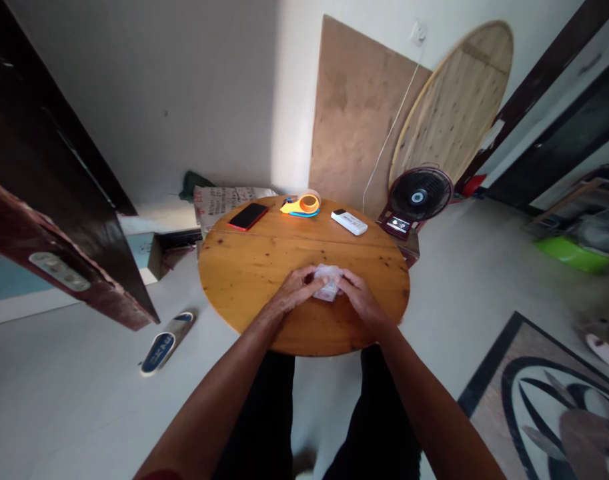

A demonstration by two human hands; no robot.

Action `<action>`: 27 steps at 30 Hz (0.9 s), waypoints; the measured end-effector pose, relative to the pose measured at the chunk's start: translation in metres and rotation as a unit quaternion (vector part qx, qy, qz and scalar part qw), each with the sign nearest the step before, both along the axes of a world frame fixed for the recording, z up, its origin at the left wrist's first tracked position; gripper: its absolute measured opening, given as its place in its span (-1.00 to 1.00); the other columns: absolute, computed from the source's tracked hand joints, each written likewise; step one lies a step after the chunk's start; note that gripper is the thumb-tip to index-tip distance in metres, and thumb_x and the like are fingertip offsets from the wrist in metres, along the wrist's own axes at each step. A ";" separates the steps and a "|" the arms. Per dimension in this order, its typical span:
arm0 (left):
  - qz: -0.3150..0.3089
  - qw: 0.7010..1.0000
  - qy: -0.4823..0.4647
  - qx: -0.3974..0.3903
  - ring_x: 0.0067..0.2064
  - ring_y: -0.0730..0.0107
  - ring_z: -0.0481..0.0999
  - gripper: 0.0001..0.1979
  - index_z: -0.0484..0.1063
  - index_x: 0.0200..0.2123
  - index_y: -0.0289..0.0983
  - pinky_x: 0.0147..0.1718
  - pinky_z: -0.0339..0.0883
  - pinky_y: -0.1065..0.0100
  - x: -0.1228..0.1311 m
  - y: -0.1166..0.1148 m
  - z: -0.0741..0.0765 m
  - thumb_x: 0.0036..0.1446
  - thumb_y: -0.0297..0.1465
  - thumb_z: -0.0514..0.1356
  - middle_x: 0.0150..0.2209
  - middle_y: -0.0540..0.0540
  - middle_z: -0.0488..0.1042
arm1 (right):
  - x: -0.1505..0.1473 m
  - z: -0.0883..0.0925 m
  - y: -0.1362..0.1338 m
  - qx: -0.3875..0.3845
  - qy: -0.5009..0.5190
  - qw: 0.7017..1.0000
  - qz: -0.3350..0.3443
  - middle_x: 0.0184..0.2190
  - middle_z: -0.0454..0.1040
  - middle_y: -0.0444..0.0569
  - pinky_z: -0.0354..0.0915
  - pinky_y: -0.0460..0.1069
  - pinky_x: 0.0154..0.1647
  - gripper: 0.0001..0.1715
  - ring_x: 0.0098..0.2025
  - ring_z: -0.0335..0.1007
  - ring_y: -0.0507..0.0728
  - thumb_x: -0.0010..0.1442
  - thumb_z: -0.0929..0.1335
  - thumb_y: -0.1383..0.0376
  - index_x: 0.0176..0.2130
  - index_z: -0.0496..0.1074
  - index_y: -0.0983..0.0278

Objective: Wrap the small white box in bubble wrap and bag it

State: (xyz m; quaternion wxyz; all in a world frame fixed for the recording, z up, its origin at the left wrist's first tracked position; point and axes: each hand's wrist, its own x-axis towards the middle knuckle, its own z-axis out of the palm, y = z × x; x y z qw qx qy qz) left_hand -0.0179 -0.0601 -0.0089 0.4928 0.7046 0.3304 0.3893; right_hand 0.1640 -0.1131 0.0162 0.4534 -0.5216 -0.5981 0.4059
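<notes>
The fingers of my left hand [298,289] and right hand [355,291] clamp a small clear packet [326,294] between them, over the surface [254,267]; handling seems under way, its release not yet done.

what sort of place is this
Probably a room in a home: a slipper lies on the floor, a fan stands by the wall, and a phone rests on a round wooden table.

Black trousers [267,413] and a dark red sleeve [163,475] are worn, with forearms [227,380] bare.
</notes>
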 end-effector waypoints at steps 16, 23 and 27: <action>-0.105 0.959 -0.179 -0.191 -0.13 0.30 0.49 -0.39 0.43 -0.04 -0.34 -0.08 0.31 0.30 0.004 -0.001 0.000 -0.19 -0.25 0.44 -0.11 -0.18 0.52 | -0.002 -0.014 0.008 0.031 -0.022 0.997 -0.065 -0.28 0.54 -0.03 0.32 0.01 -0.19 -0.57 -0.26 0.42 0.14 0.17 0.28 0.01 -0.23 0.50 0.29; -0.125 0.956 -0.181 -0.194 -0.15 0.34 0.49 -0.46 0.46 -0.07 -0.33 -0.12 0.30 0.35 0.003 -0.001 0.002 -0.16 -0.26 0.43 -0.13 -0.14 0.53 | -0.003 -0.009 0.002 0.041 -0.018 0.999 -0.001 -0.08 0.52 -0.01 0.31 0.06 -0.03 -0.55 -0.07 0.42 0.19 0.14 0.35 0.08 -0.03 0.46 0.23; -0.122 0.959 -0.171 -0.188 -0.18 0.35 0.48 -0.48 0.46 -0.10 -0.34 -0.13 0.31 0.35 0.002 0.000 0.000 -0.14 -0.26 0.42 -0.17 -0.13 0.53 | -0.001 -0.012 0.001 0.043 -0.024 0.999 0.001 -0.03 0.50 0.00 0.31 0.08 0.02 -0.53 -0.02 0.41 0.21 0.12 0.37 0.10 0.00 0.45 0.21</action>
